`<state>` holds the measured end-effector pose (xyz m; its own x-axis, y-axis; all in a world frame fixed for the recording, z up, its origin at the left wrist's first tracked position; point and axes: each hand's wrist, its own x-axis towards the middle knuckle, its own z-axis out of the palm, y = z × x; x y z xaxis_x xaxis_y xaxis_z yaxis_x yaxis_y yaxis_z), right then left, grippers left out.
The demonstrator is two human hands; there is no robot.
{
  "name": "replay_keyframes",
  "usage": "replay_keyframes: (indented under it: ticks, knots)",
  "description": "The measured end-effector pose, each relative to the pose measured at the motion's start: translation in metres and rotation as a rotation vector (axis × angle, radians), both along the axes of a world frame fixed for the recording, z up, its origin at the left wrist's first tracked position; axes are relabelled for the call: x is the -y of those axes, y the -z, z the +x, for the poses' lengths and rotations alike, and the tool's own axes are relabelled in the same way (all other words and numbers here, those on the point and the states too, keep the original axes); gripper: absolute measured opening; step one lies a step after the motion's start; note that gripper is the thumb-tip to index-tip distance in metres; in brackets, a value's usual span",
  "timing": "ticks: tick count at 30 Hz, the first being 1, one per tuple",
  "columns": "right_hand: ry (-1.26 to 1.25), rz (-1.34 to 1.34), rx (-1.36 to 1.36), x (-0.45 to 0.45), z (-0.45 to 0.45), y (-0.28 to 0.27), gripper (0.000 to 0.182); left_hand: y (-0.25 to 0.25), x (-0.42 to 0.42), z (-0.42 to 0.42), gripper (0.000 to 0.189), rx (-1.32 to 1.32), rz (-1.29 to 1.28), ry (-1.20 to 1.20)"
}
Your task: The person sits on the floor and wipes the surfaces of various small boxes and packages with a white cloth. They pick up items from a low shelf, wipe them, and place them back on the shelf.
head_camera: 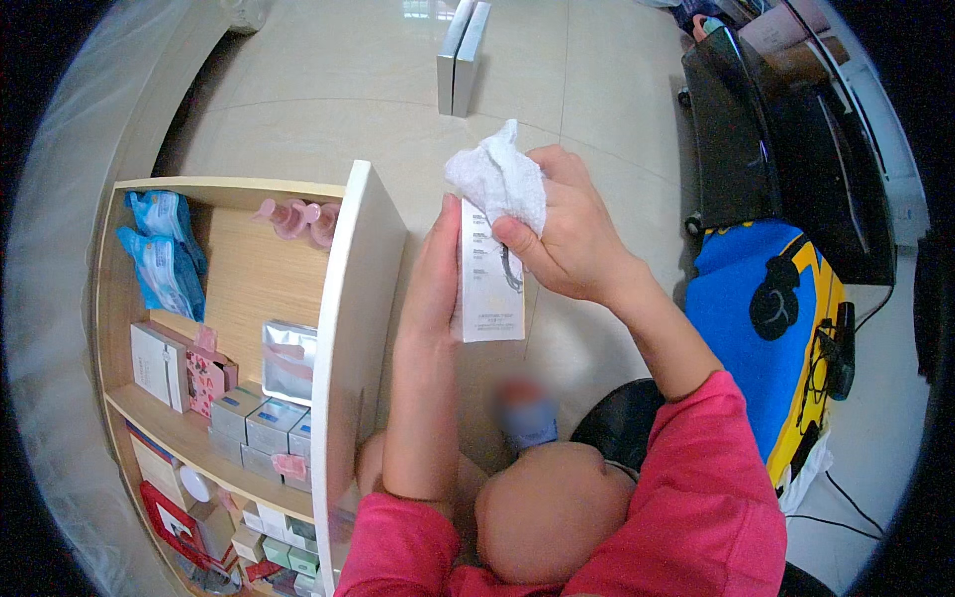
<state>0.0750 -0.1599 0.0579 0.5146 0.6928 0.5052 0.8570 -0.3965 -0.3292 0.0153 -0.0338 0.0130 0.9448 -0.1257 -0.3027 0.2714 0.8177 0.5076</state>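
Observation:
My left hand [436, 272] holds a white carton [489, 306] by its left side, above the floor. Printed lines and a dark drawing show on the face turned towards me. In my right hand [571, 224] is a crumpled white cloth [503, 175], which covers the carton's far top end. The right thumb lies over the cloth at the carton's upper right edge. Beyond my hands, two slim silver boxes [457, 67] stand side by side on the tiled floor.
At left, a wooden drawer unit [358, 298] with a white front holds blue packets [160, 261], pink pump bottles [287, 218] and several small boxes [261, 425]. To the right are a glossy black cabinet [731, 134], a blue and yellow cloth [735, 298] and cables [821, 366].

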Motion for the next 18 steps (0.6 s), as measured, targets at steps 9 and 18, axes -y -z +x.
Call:
replay_keyframes:
  ticks: [9,18]
  knots:
    - [0.004,-0.013,0.009,0.007,-0.007,0.002,0.021,0.002,0.008,0.002,0.047,-0.038,0.032,-0.033]
    - [-0.09,0.019,-0.16,0.008,-0.03,0.007,0.022,0.009,0.0,0.002,0.048,-0.062,-0.01,-0.111]
